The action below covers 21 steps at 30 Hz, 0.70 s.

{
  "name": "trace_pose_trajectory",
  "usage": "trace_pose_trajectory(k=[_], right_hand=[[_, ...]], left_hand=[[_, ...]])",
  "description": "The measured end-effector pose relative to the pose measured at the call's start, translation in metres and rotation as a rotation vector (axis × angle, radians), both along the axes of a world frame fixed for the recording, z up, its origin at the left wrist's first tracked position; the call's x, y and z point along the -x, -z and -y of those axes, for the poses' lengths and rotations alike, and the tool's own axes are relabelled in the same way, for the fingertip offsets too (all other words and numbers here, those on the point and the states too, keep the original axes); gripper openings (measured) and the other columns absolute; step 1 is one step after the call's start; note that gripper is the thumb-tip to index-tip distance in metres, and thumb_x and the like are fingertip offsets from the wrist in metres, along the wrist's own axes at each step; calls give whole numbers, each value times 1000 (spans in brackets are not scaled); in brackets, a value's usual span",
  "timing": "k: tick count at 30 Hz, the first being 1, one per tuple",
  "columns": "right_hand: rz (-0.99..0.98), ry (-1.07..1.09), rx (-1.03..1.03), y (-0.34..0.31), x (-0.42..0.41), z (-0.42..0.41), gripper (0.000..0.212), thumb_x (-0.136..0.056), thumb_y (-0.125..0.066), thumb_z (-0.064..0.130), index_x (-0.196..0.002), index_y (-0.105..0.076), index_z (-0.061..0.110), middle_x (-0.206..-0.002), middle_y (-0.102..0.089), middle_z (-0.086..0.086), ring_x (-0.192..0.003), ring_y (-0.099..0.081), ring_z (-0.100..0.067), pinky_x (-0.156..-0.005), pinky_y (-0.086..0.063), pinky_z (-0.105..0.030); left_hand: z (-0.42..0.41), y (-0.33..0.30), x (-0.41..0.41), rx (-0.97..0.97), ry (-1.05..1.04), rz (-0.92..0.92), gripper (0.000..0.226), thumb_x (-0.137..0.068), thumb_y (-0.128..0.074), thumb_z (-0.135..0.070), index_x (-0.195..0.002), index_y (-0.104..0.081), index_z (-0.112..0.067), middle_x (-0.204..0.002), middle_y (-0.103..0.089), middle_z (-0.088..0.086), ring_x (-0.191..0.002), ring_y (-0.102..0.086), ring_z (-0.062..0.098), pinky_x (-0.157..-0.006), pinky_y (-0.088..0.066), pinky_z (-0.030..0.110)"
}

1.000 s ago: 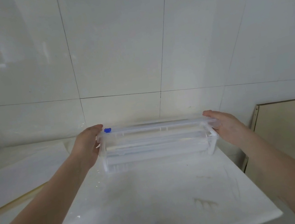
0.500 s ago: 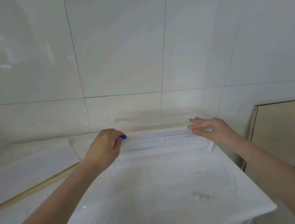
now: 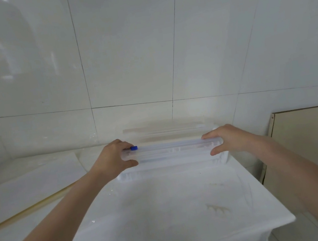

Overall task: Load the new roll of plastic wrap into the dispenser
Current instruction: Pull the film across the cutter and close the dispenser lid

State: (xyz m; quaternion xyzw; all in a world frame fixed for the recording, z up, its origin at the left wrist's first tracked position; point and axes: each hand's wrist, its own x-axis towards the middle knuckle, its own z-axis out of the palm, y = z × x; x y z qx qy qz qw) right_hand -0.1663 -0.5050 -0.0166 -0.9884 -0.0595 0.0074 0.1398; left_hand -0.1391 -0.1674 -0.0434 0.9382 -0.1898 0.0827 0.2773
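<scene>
Both hands (image 3: 116, 159) (image 3: 223, 140) clamped around the clear dispenser's (image 3: 172, 153) opposite ends.

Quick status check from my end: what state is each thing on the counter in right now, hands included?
dispenser: clear plastic, lying lengthwise on the counter by the wall, lid apparently down; contents too blurred to tell.
blue slider: at the left end of the lid's top edge.
left hand: grips the dispenser's left end, fingers over the top, thumb in front.
right hand: grips the right end the same way.
white counter: scuffed, bearing the dispenser.
</scene>
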Motion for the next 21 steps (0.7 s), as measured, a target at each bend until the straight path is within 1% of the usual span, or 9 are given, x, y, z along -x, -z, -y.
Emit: trace_pose_trajectory(k=[3, 6, 8, 10, 13, 15, 18, 19, 21], right_hand=[[-9, -9, 43, -3, -4, -1, 61, -76, -78, 20, -132, -55, 15, -139, -53, 2, -130, -46, -15, -105, -32, -20], [47, -17, 82, 3, -6, -1, 57, -74, -79, 21, -127, -59, 14, -131, -57, 0, -123, -51, -18, -103, -39, -27], [99, -35, 91, 8, -6, 0, 54, -73, -80, 23, -123, -61, 15, -122, -53, -3, -113, -51, -18, -93, -40, -27], [127, -44, 93, 10, -7, 1, 53, -72, -80, 24, -121, -62, 15, -112, -50, -5, -105, -52, -20, -86, -39, -27], [122, -39, 135, 10, -7, 1, 52, -74, -78, 28, -121, -61, 15, -103, -57, -2, -102, -56, -23, -81, -38, -27], [122, -27, 120, 11, -7, 1, 52, -74, -78, 28, -121, -61, 16, -98, -62, -3, -93, -56, -21, -74, -37, -22], [122, -35, 104, 11, -6, 2, 50, -73, -79, 28, -118, -62, 17, -85, -58, 0, -79, -52, -16, -65, -35, -11], [122, -41, 110, 10, -6, 2, 49, -74, -79, 29, -118, -61, 17, -84, -57, 1, -78, -51, -16, -63, -35, -11], [124, -46, 131, 10, -6, 1, 48, -76, -77, 29, -119, -60, 18, -86, -57, 1, -78, -50, -15, -64, -34, -17]], left_hand=[[2, -2, -1, -44, 1, -4, 50, -77, -76, -23, -123, -60, -14, -107, -56, 2, -102, -55, 18, -82, -36, 18], [2, 0, -1, -49, -8, 8, 50, -76, -77, -21, -122, -60, -13, -109, -59, 3, -98, -56, 16, -82, -39, 19], [2, 1, -1, -2, -22, 14, 49, -74, -79, -19, -119, -62, -13, -101, -57, -1, -90, -52, 11, -79, -36, 16], [3, 2, 0, 33, -35, 12, 48, -72, -80, -16, -117, -63, -12, -98, -55, -3, -87, -51, 9, -79, -35, 15], [4, 3, 1, 71, -45, 8, 48, -72, -80, -13, -116, -64, -11, -97, -55, -4, -87, -52, 8, -79, -34, 13], [4, 3, 2, 89, -55, 1, 48, -71, -81, -12, -116, -65, -10, -98, -57, -2, -90, -56, 11, -79, -34, 13], [6, 2, 1, 81, -79, -8, 50, -70, -82, -12, -117, -65, -8, -109, -64, 6, -102, -62, 18, -81, -39, 17], [6, 1, 1, 74, -87, -10, 51, -69, -82, -12, -118, -65, -8, -111, -65, 7, -104, -63, 19, -83, -41, 19], [8, 0, 0, 60, -103, -16, 51, -69, -82, -12, -118, -65, -8, -113, -65, 7, -106, -63, 20, -89, -45, 23]])
